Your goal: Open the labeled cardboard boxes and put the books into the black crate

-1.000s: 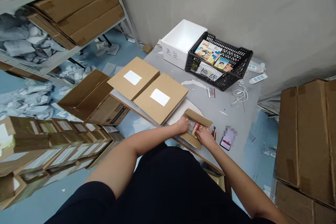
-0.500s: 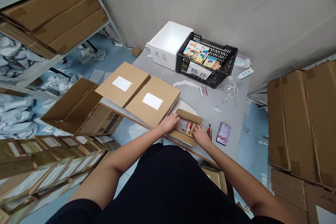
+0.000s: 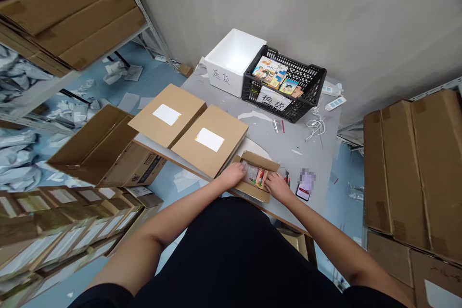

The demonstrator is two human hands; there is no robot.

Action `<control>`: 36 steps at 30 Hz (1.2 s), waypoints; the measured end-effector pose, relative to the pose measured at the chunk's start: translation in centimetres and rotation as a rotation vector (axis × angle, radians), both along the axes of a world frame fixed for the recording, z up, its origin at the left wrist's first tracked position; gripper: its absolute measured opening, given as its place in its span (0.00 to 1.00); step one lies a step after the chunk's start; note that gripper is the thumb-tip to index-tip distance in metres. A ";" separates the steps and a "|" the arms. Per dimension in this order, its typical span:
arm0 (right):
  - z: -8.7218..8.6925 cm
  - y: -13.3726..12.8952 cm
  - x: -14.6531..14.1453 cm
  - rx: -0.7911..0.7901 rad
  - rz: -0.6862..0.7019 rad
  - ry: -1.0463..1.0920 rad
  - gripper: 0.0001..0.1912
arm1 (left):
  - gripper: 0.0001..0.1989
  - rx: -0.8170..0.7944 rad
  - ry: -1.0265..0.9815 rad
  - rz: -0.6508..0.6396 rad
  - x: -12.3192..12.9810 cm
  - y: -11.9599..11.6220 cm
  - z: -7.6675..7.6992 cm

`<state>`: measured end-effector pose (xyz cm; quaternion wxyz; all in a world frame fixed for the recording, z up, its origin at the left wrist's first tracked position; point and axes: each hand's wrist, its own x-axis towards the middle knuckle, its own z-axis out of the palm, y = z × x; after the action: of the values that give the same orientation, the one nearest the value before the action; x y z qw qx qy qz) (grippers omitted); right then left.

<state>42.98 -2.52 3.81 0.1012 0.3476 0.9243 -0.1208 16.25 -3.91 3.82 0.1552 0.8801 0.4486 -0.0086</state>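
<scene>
A small cardboard box (image 3: 257,193) lies with its flaps spread at the table's front edge. Inside it are clear plastic and a colourful item (image 3: 260,178). My left hand (image 3: 233,174) rests at the box's left end, its fingers curled on the edge beside the plastic. At the right end, my right hand (image 3: 277,185) has its fingers bent over the box's side, close to the colourful item. What exactly each set of fingertips holds is too small to make out. Just right of the box lie a red and black cutter (image 3: 287,178) and a phone (image 3: 305,185).
Two flat brown boxes with white labels (image 3: 167,114) (image 3: 210,139) lie left on the table (image 3: 231,106). Behind stand a white foam box (image 3: 225,82) and a black crate (image 3: 276,107) holding books. An open carton (image 3: 140,166) is at left; stacked cartons (image 3: 400,168) stand right.
My left hand has shifted slightly down and left along the box's end, and more of the clear plastic shows. The right hand stays at the right end. The view has moved slightly.
</scene>
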 end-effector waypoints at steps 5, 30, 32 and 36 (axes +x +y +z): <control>-0.6 -1.5 1.1 0.060 -0.272 0.080 0.13 | 0.09 -0.119 -0.038 -0.088 3.0 1.4 -0.8; -3.1 -4.1 -0.2 -0.184 -0.958 0.446 0.12 | 0.21 -0.065 0.051 -0.265 8.3 3.0 -2.4; -3.3 -4.2 -0.2 -0.190 -0.982 0.466 0.12 | 0.19 -0.050 0.071 -0.292 8.4 3.3 -2.4; -3.3 -4.2 -0.2 -0.191 -0.982 0.485 0.13 | 0.15 -0.070 0.072 -0.374 8.8 3.9 -2.6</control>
<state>42.75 -6.69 0.47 -0.1518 0.6892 0.6353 -0.3136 25.10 0.02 1.27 0.1652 0.9413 0.2821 -0.0846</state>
